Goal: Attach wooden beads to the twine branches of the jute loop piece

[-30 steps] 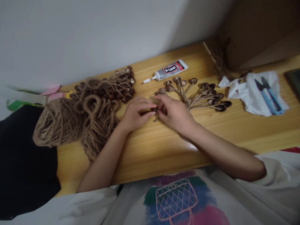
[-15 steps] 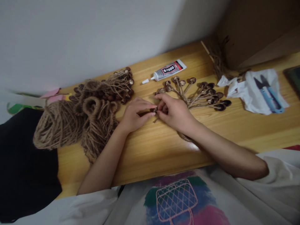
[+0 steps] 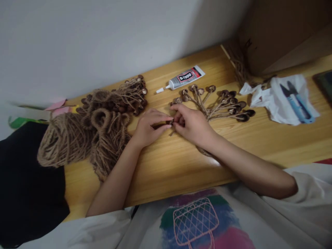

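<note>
Between my two hands is a small dark brown shell piece [image 3: 169,122]. My left hand [image 3: 149,127] pinches its left side between thumb and fingers. From the right, my right hand [image 3: 191,123] grips the same piece, its fingertips curled. A short cord end pokes out below the fingertips. Just beyond my right hand, a bundle of twine strands [image 3: 215,111] fans out, each tipped with a brown shell-like piece. Part of that bundle is hidden beneath my right hand and wrist.
A glue tube [image 3: 185,78] lies behind the hands. Twine with brown pieces [image 3: 121,95] and a twine skein [image 3: 64,140] lie left. Blue snips [image 3: 298,103] rest on white tissue [image 3: 276,102] at right, near a cardboard box [image 3: 285,31]. Black cloth [image 3: 28,183] covers the left edge.
The view has shifted very slightly. Both hands keep their pinch on the brown piece, with no clear movement.
</note>
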Demonstrator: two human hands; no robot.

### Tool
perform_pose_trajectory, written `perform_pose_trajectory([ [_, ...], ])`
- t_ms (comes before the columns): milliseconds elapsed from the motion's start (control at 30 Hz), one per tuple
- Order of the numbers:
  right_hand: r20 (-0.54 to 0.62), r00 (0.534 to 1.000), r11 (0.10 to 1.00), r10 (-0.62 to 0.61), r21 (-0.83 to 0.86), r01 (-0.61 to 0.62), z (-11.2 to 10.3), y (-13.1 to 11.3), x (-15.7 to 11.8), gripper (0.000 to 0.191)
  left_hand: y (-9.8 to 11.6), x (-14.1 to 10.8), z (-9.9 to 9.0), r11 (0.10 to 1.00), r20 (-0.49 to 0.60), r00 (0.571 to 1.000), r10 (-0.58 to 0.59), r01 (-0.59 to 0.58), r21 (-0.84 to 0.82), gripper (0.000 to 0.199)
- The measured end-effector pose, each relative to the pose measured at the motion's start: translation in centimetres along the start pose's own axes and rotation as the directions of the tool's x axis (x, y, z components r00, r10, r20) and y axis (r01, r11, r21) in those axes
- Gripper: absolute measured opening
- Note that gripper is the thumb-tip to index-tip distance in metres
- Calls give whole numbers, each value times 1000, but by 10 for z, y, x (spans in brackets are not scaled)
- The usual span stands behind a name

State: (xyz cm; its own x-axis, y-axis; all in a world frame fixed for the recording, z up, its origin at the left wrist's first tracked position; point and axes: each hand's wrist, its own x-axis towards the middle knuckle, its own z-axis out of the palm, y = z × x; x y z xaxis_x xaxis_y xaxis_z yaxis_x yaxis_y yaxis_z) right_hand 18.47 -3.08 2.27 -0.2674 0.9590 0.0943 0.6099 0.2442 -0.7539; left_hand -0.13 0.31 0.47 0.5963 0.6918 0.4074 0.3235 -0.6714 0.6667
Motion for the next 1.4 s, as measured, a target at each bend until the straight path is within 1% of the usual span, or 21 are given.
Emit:
perform_pose_trajectory([
  [300,10,1000,1000,19,11,-19,0,0,1,45,0,-1,0,999,7,999,-43,43,-7,15],
  [567,13,1000,1000,22,-3,-21,0,-1,0,45,0,-1,1,1000,-21,999,-28,27,-11,13],
  [667,8,1000,999,6,-45,-5,0,-1,-2,44,-1,-1,1,1000,-24,1000,-20,20,-2,13],
  [867,11,1000,983,-17,-184,18,0,-3,-5,43,-3,-3,2,1000,-43,999,-13,12,-5,15],
  [1000,33,999,974,-10,-225,17,0,-3,-6,45,-4,-4,2,999,-38,999,-34,34,1,15],
  [1100,19,999,967,-37,-251,40,0,-3,-8,45,-4,-4,2,1000,-43,999,-29,29,6,15],
  [1200,-42,993,951,-111,-296,94,-7,-6,-12,40,-3,-4,2,999,-49,998,-34,34,2,14],
  [1300,-90,981,936,-173,-324,135,-18,-11,-15,27,-1,-3,2,999,-43,998,-42,42,-4,12],
  [1333,-82,981,937,-177,-321,142,-22,-12,-15,24,0,-3,2,999,-41,998,-45,45,-5,11],
  [1400,-20,987,938,-159,-316,144,-27,-14,-14,21,1,-3,1,999,-43,998,-48,48,-6,11],
])
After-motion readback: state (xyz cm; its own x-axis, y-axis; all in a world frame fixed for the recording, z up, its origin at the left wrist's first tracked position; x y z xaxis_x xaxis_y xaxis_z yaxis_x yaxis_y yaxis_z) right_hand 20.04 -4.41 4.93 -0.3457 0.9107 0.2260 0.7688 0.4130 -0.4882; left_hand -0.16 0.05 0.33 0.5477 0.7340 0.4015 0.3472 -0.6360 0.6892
